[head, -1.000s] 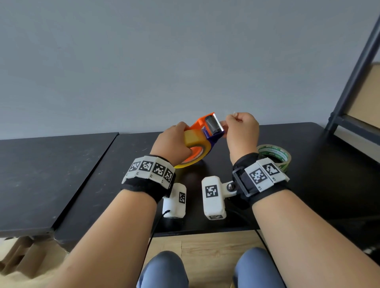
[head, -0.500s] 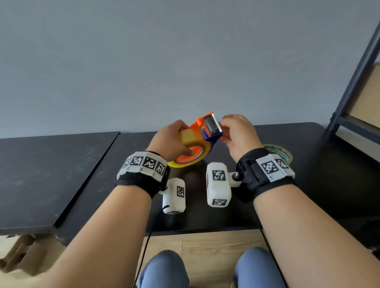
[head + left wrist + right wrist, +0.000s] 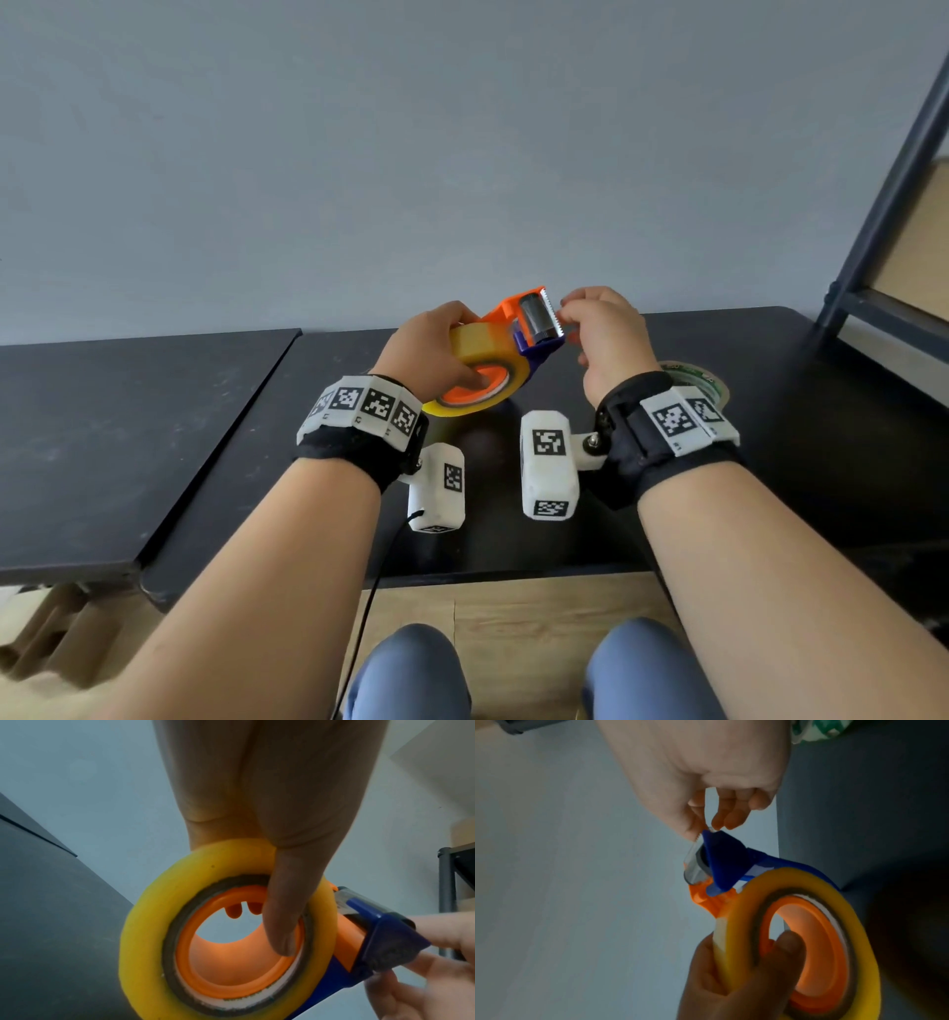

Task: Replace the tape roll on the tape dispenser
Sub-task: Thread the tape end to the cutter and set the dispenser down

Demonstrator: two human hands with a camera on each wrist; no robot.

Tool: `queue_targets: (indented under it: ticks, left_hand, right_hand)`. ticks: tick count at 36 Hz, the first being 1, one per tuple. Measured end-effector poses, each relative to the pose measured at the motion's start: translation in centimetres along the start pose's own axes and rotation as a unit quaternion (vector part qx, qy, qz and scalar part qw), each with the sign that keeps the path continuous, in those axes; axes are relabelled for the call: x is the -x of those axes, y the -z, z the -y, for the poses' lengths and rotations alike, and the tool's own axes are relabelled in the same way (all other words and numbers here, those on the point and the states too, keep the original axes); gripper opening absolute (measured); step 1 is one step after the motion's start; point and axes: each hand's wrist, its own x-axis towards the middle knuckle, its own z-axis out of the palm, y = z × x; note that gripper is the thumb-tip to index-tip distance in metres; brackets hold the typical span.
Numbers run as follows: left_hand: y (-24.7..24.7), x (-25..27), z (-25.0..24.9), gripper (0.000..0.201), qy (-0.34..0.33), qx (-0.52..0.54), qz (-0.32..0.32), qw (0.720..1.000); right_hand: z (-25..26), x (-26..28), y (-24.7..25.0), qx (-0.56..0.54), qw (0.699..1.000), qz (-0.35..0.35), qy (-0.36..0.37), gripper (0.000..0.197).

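Observation:
An orange and blue tape dispenser (image 3: 516,312) is held above the black table (image 3: 770,421), with a yellow tape roll (image 3: 480,343) seated on its orange hub. My left hand (image 3: 452,354) grips roll and dispenser, thumb (image 3: 282,912) hooked into the hub and fingers wrapped over the top. My right hand (image 3: 567,319) is at the serrated cutter, where thumb and forefinger pinch a clear tape end (image 3: 706,826) at the tip of the blue guard (image 3: 726,858). The right wrist view shows the roll (image 3: 795,882) and the left thumb (image 3: 782,949).
A green-printed tape roll (image 3: 706,381) lies flat on the table behind my right wrist. A dark metal shelf frame (image 3: 893,169) stands at the right. A second black tabletop (image 3: 102,437) adjoins on the left, with cardboard (image 3: 46,632) on the floor below.
My right hand has shifted from closing around the dispenser head to a fingertip pinch at the serrated edge. The left hand keeps its grip, and both wrists have risen slightly.

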Motion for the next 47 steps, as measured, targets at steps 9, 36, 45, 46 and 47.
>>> queue_targets:
  ticks: [9, 36, 45, 46, 47]
  left_hand:
    - [0.1, 0.0, 0.4, 0.058, 0.006, 0.012, -0.003, 1.000]
    - [0.5, 0.4, 0.4, 0.057, 0.003, 0.122, 0.057, 0.991]
    - [1.1, 0.5, -0.1, 0.055, -0.007, 0.160, 0.131, 0.978]
    - [1.1, 0.5, -0.1, 0.056, -0.009, 0.154, 0.138, 0.978]
    - [1.2, 0.5, -0.2, 0.056, -0.009, 0.148, 0.144, 0.978]
  right_hand:
    - [0.1, 0.4, -0.1, 0.040, 0.999, 0.030, -0.019, 0.023]
    - [-0.2, -0.1, -0.2, 0.096, 0.989, 0.051, -0.102, 0.032]
    - [-0.4, -0.2, -0.4, 0.084, 0.972, 0.129, -0.177, 0.029]
    - [-0.5, -0.1, -0.4, 0.093, 0.968, 0.141, -0.184, 0.031]
    - [-0.8, -0.1, -0.5, 0.096, 0.967, 0.146, -0.188, 0.031]
